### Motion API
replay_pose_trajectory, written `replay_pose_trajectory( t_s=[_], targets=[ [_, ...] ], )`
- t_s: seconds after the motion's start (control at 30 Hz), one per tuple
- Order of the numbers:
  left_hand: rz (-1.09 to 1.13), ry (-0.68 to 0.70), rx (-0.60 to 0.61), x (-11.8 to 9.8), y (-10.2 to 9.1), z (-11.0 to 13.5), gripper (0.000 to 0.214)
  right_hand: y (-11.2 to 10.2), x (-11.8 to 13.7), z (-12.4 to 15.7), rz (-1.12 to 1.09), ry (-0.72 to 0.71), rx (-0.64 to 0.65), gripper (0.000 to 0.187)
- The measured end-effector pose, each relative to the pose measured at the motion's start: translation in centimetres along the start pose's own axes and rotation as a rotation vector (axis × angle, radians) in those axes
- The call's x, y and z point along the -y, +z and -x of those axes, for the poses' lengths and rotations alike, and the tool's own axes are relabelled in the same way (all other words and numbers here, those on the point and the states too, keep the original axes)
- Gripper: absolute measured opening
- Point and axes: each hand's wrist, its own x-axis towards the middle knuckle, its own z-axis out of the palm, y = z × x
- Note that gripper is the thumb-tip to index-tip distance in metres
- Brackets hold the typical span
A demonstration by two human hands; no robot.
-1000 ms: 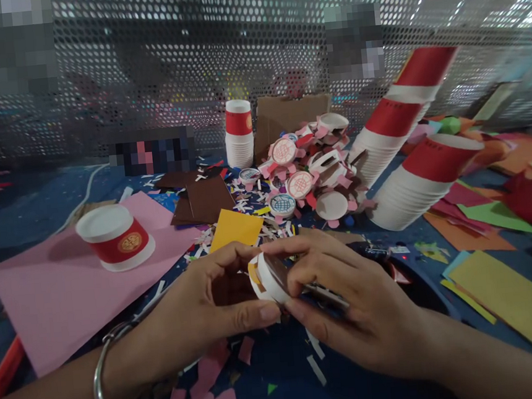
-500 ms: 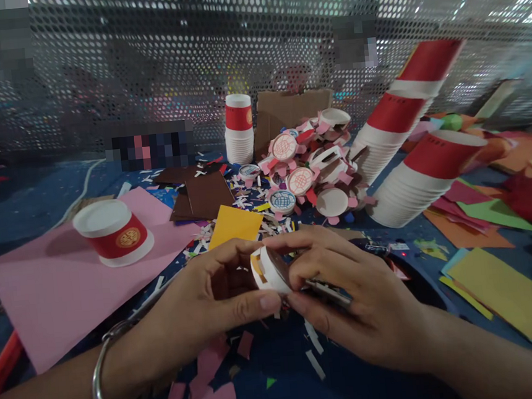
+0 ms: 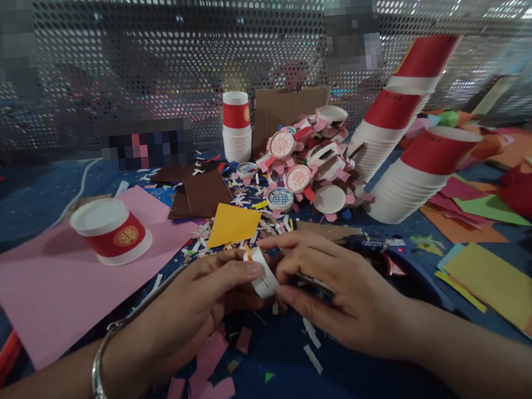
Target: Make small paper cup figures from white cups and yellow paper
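Note:
Both my hands meet low in the middle over a blue table [image 3: 37,201]. My left hand [image 3: 196,305], with a metal bangle on its wrist, pinches a small white cut-down paper cup piece [image 3: 263,277] between thumb and fingers. My right hand [image 3: 339,292] grips the same piece from the right, and a thin dark flat object [image 3: 317,284] lies under its fingers; I cannot make out what that is. Paper scraps lie under both hands.
An upturned red-and-white cup [image 3: 110,232] stands on a pink sheet [image 3: 46,293] at left. Behind lie a yellow paper [image 3: 233,224], brown sheets [image 3: 203,192], a heap of decorated cup pieces [image 3: 304,165], cup stacks [image 3: 401,150] and coloured papers [image 3: 496,278] at right. A perforated screen [image 3: 187,45] closes the back.
Both hands have turned the white cup piece; it now shows its rim edge-on, and my left thumb has come over its top. The hands sit slightly lower.

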Motion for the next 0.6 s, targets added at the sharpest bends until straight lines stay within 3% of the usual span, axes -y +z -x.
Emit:
replay_pose_trajectory(
  t_s=[0.37, 0.6],
  targets=[
    [0.027, -0.016, 0.058, 0.56, -0.38, 0.03, 0.016, 0.07, 0.22, -0.05, 0.007, 0.013, -0.008, 0.009],
    [-0.006, -0.021, 0.031, 0.51, -0.23, 0.17, 0.021, 0.06, 0.19, -0.1, 0.008, 0.019, -0.016, 0.011]
  ],
)
